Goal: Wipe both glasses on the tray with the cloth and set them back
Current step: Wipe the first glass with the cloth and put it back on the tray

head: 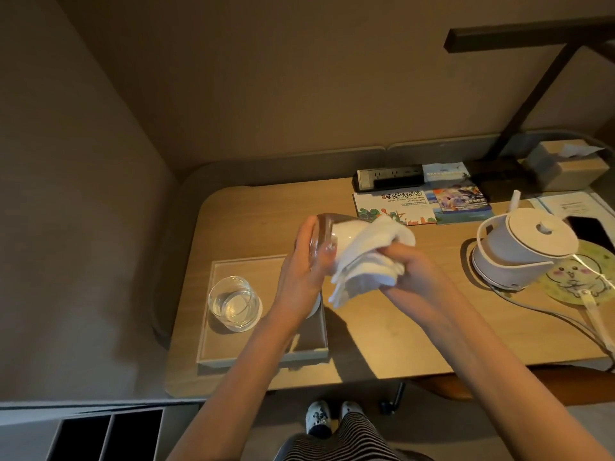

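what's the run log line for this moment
left hand: holds glass | right hand: white cloth in glass | second glass: on tray

Dim warm light, soft shadows left, wide-angle bending at edges, slight blur

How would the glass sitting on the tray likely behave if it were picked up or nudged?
The glass on the tray looks clear and thin-walled, so probably fragile and slick to bare fingers. It is short and wide, standing upright, so it would more likely slide on the tray than tip. Laid on its side, its round wall would probably roll.
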